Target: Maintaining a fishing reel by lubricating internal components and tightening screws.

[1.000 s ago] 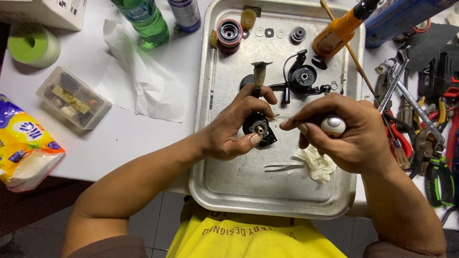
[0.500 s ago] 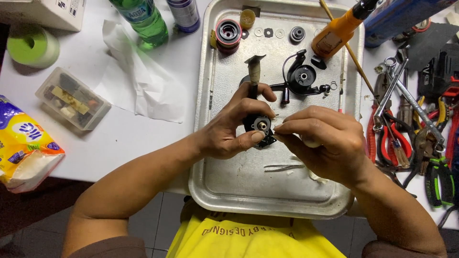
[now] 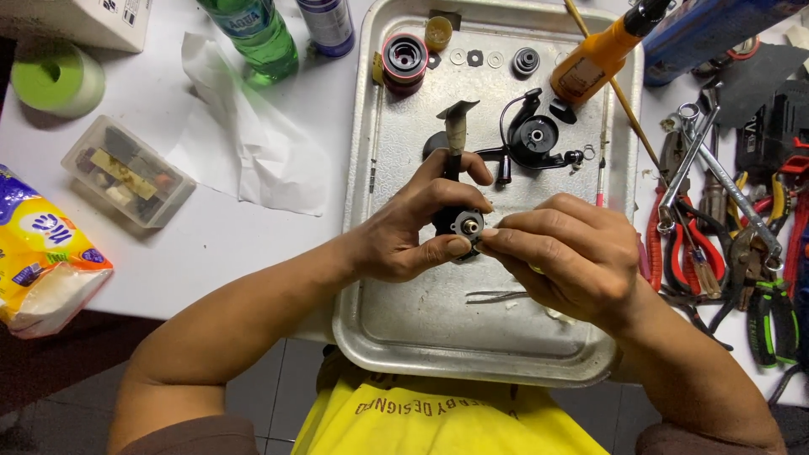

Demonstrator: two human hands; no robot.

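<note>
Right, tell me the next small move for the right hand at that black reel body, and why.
Probably keep the left hand steady and let the right hand press or turn its fingertips at the small round hub on the black fishing reel body. The left hand grips the body over the metal tray, and the right fingertips meet it exactly at that hub. Whether they pinch a small part is hidden.

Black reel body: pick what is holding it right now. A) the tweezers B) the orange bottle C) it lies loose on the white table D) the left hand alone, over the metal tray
D: the left hand grips the black reel body above the metal tray, while the right hand's fingertips only pinch at its front.
</note>
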